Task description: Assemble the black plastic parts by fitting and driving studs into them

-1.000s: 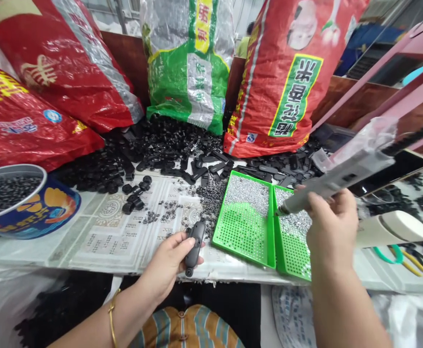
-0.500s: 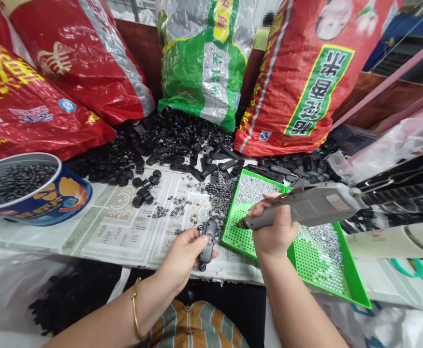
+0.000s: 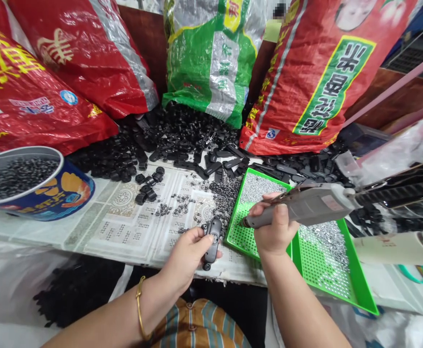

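My left hand [image 3: 187,251] pinches a small black plastic part with little wheels [image 3: 213,237], held over the front edge of the table. Wrapped round a grey electric screwdriver [image 3: 305,208] is my right hand [image 3: 276,229]. The screwdriver lies nearly level, its tip pointing left above the green perforated tray [image 3: 235,239]. Silvery screws [image 3: 256,188] fill the tray's back left section, and more screws [image 3: 329,241] lie in its right section. Tiny dark pieces [image 3: 226,193] are heaped on the table left of the tray.
Black plastic parts [image 3: 182,135] are piled along the back beneath a green sack [image 3: 196,72], red sacks [image 3: 98,72] and another red sack [image 3: 305,87]. A blue tub [image 3: 77,186] of small dark pieces stands left. A white bottle [image 3: 388,249] lies right of the tray.
The view has shifted slightly, so the table things sit a little further right. Both hands keep their holds on the black part and the screwdriver.
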`<move>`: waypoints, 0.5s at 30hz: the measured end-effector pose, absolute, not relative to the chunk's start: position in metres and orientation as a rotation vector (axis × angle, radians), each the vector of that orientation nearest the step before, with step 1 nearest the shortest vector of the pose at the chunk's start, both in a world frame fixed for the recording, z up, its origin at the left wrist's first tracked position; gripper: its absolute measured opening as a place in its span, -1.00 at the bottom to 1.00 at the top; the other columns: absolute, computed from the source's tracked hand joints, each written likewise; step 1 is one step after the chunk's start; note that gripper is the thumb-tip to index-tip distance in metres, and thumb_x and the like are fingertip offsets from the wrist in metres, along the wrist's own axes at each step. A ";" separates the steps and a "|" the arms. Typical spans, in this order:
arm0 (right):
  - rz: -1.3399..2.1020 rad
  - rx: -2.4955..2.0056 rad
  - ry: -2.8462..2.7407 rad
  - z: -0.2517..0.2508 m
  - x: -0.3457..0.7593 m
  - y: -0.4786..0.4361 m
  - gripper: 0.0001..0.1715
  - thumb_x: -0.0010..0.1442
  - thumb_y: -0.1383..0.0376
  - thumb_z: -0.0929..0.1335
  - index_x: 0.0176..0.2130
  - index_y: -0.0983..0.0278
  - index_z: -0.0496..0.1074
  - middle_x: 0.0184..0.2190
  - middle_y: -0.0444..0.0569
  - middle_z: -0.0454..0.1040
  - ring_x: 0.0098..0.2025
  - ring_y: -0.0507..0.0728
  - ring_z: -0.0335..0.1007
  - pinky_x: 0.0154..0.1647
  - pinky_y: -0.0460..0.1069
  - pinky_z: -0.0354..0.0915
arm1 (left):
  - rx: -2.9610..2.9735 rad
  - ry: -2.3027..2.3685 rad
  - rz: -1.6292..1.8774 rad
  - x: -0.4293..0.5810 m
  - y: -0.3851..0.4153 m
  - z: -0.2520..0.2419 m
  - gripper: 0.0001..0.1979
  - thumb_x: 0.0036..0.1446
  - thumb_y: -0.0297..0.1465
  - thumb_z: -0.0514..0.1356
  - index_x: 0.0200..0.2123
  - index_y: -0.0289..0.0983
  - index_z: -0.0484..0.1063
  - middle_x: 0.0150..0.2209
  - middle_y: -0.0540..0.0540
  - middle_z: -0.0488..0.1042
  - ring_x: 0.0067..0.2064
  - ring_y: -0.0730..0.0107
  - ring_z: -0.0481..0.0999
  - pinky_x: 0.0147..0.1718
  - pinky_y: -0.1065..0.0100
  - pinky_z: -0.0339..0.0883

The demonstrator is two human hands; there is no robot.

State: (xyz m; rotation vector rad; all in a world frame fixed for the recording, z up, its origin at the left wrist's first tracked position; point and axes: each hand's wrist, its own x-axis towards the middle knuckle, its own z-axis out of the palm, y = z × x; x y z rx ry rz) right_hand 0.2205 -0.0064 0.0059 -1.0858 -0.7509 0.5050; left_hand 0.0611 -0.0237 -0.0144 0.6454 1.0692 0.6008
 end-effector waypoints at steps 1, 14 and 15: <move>0.513 -1.081 -0.757 0.006 0.221 -0.006 -0.61 -0.05 0.01 0.31 -0.37 0.27 0.28 -0.67 -0.23 0.23 -0.69 0.00 0.21 -0.69 -0.06 0.15 | 0.651 1.073 0.606 0.062 -0.024 -0.014 -0.76 -0.08 -0.27 0.21 -0.44 -0.30 0.25 -0.47 -0.03 0.45 -0.44 0.39 0.50 -0.50 0.43 0.26; 0.618 -0.920 -0.807 0.053 0.197 -0.027 -0.62 0.07 -0.04 0.17 -0.42 0.21 0.25 -0.75 -0.25 0.16 -0.74 -0.02 0.10 -0.67 -0.06 0.09 | 0.651 1.108 0.651 0.067 -0.024 -0.016 -0.77 -0.08 -0.27 0.19 -0.50 -0.28 0.22 -0.63 0.01 0.40 -0.54 0.43 0.44 -0.59 0.48 0.19; 0.639 -0.922 -0.810 0.054 0.193 -0.028 -0.62 0.07 -0.04 0.17 -0.42 0.21 0.24 -0.76 -0.25 0.15 -0.74 -0.02 0.10 -0.67 -0.06 0.09 | 0.653 1.096 0.657 0.067 -0.024 -0.017 -0.77 -0.08 -0.27 0.19 -0.50 -0.28 0.22 -0.63 0.01 0.40 -0.56 0.44 0.43 -0.59 0.48 0.19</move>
